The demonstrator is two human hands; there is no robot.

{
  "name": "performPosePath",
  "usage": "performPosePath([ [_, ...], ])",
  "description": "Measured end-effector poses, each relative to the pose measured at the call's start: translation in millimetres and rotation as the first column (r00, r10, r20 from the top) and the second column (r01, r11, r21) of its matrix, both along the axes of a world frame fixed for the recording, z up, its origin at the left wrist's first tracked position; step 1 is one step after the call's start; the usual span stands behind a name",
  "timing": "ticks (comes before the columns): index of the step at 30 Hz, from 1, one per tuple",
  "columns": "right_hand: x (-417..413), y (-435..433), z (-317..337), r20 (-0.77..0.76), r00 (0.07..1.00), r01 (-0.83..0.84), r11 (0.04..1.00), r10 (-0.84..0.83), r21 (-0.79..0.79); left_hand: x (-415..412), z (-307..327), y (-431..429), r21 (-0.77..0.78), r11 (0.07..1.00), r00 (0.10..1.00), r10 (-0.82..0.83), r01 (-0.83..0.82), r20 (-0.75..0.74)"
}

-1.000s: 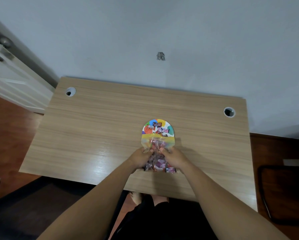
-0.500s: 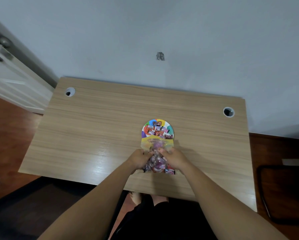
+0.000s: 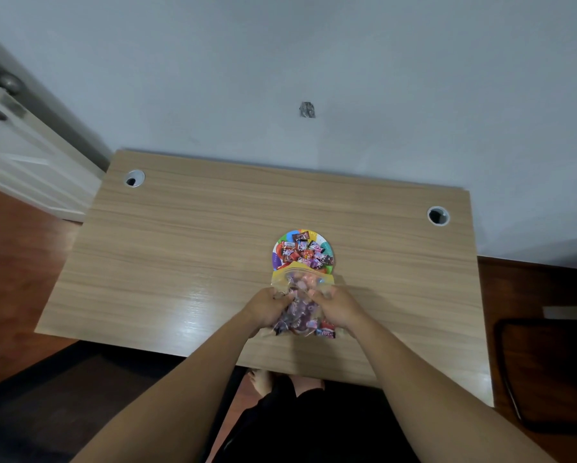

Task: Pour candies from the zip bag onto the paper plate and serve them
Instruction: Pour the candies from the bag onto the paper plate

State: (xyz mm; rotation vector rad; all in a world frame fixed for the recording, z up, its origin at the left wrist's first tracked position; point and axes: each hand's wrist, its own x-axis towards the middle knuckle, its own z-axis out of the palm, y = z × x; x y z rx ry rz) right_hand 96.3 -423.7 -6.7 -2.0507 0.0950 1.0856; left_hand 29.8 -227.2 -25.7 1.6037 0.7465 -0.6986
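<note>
A colourful paper plate (image 3: 278,260) lies on the wooden table (image 3: 187,248) and holds a heap of wrapped candies (image 3: 305,252). Just in front of it, a clear zip bag (image 3: 300,309) with a yellow-edged mouth points toward the plate, its opening over the plate's near rim. More wrapped candies fill the bag. My left hand (image 3: 267,307) grips the bag's left side and my right hand (image 3: 335,307) grips its right side, both near the mouth. The bag's bottom end sits near the table's front edge.
Two round cable holes are in the table, one at the far left (image 3: 134,178) and one at the far right (image 3: 438,215). A white door (image 3: 20,155) stands to the left, a dark chair frame (image 3: 547,372) to the right. The wall runs behind the table.
More candies have slid from the bag onto the plate, and the heap there has grown. Both hands have stayed on the bag, shifting slightly forward.
</note>
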Motion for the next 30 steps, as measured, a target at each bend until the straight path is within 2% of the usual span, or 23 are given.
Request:
performPosePath([
  [10,-3.7,-3.8,-0.9,0.014,1.0,0.001,1.0,-0.001,0.005,-4.2,5.3,-1.3,-0.013,1.0,1.0,0.022,-0.022,0.017],
  [17,-5.6,-9.1,-0.9,0.022,0.999,0.037,0.999,-0.038,0.023,-5.6,6.1,-3.7,0.007,0.995,0.993,0.103,-0.104,0.053],
  [24,-4.2,-11.3,5.4,0.008,0.998,0.059,0.998,-0.058,-0.006,-7.1,9.3,-8.0,-0.097,0.985,0.987,0.149,-0.143,0.055],
  [30,-7.1,-10.4,3.3,-0.001,0.999,0.045,0.999,-0.045,0.014,-11.1,9.0,-6.3,-0.106,0.981,0.986,0.165,-0.163,0.015],
])
